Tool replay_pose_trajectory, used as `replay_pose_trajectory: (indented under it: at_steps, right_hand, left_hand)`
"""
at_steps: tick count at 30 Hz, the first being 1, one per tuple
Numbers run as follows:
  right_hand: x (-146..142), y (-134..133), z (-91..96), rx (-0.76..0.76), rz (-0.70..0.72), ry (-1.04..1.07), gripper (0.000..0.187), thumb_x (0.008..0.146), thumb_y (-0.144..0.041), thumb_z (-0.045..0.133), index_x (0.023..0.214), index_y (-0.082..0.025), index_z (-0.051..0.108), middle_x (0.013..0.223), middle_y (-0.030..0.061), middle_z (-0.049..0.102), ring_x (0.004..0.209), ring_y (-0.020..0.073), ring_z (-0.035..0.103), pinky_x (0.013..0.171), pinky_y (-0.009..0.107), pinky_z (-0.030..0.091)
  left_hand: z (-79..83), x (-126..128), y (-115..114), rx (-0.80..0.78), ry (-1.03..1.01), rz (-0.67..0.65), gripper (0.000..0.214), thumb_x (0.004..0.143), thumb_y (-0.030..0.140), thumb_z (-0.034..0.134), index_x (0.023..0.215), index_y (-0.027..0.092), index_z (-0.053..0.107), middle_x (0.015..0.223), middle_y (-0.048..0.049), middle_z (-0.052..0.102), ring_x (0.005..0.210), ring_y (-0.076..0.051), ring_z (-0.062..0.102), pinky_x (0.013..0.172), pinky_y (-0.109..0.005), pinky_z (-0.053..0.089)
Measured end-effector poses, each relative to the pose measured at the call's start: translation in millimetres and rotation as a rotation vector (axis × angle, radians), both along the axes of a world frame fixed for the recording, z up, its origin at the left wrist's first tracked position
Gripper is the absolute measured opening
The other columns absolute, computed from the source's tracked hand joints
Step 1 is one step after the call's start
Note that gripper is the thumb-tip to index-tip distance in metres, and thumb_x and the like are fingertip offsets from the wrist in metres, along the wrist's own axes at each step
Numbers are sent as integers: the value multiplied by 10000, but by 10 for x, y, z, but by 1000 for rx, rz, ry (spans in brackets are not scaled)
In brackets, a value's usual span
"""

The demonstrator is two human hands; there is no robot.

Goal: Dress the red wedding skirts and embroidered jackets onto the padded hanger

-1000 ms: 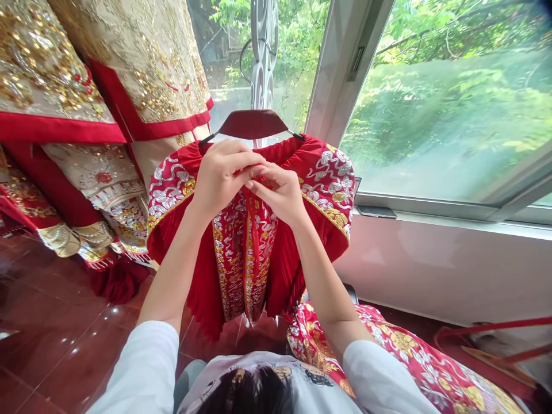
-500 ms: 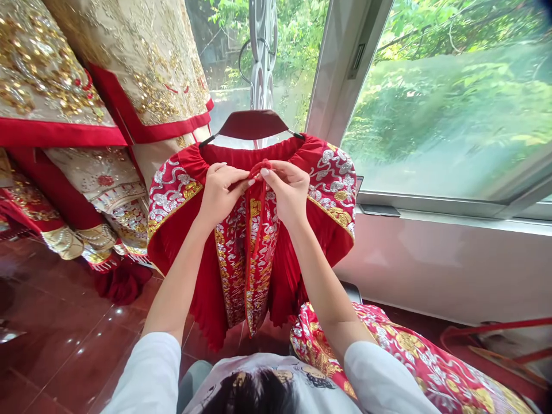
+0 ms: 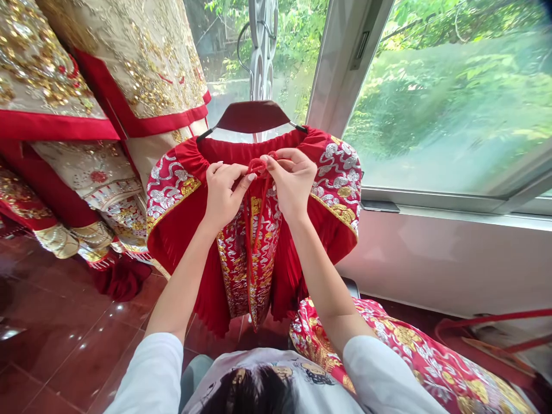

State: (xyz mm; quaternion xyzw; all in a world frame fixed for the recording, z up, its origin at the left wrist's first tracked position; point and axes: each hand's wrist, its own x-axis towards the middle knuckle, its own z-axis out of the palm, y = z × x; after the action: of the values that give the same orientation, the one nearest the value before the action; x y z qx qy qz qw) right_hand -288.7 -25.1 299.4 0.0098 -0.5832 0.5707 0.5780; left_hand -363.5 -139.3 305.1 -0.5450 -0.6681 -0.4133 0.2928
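A red pleated skirt point(image 3: 181, 224) with silver and gold embroidery hangs from a dark red hanger point(image 3: 252, 115) in front of the window. A red cord point(image 3: 257, 167) forms a loop at the middle of its waistband, with ends dangling down the front panel. My left hand point(image 3: 224, 192) pinches the cord from the left. My right hand point(image 3: 291, 181) pinches it from the right, fingers curled over the loop. Both hands meet at the waistband.
Beige and gold garments with red trim point(image 3: 142, 69) hang at the left. Another red embroidered garment point(image 3: 409, 351) lies at the lower right. A window frame point(image 3: 340, 63) and pink wall point(image 3: 444, 259) stand behind. The floor point(image 3: 64, 345) is glossy red tile.
My hands have drawn slightly apart and moved up to the waistband. The cord loop between them has become visible and tighter.
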Motion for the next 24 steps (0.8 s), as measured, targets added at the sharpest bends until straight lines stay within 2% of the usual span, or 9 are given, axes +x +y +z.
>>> replay_pose_trajectory:
  at_steps: [4,7,9,11,14,17,21,24]
  right_hand:
    - [57,-9,52,175,-19,-70,170,782,-346,697,774,-180,660,723,-14,669,680,110,636,632,242,535]
    - [129,-2,36,311,33,-132,130,813,-285,642,860,-177,697,845,20,697,770,127,636,682,255,530]
    - [153,5,16,368,64,-169,180,784,-276,670,931,-177,704,941,38,695,796,130,626,679,251,522]
    - [143,11,-2,359,45,-167,205,768,-301,700,929,-175,710,948,40,691,793,127,618,680,248,513]
    - [85,23,-31,255,7,-105,207,834,-376,648,840,-179,712,827,23,687,771,124,618,708,256,511]
    - [52,48,-52,199,58,-75,276,877,-442,591,843,-197,712,799,12,674,752,121,611,714,261,515]
    - [118,106,-36,345,168,-45,267,877,-440,602,828,-205,716,843,18,651,780,121,595,736,271,508]
    - [198,147,4,508,170,-93,226,870,-401,623,803,-207,718,874,25,624,790,125,577,709,275,494]
  left_hand:
    - [9,-12,4,-39,47,33,385,966,513,368,868,241,621,841,22,692,821,-164,590,962,-375,311]
    - [24,-22,11,-62,47,63,393,969,506,357,843,237,613,807,5,680,807,-184,580,933,-384,305]
    - [27,-17,26,-70,53,93,401,970,502,347,831,238,615,791,-5,675,797,-197,572,920,-396,303]
    - [24,-3,43,-86,76,104,389,970,490,355,837,246,627,821,-10,688,801,-205,566,917,-409,296]
    - [26,14,50,-109,95,101,338,961,465,406,848,253,644,886,-9,710,825,-211,568,929,-421,285]
    - [57,3,21,-135,41,72,310,951,454,443,857,249,655,859,-1,712,813,-204,576,954,-418,292]
    - [128,-29,-40,-169,-64,-10,341,949,460,449,845,229,678,763,7,698,751,-180,568,966,-397,324]
    - [170,-32,-64,-146,-105,-17,326,937,428,486,816,208,694,723,-2,690,724,-173,564,924,-379,362]
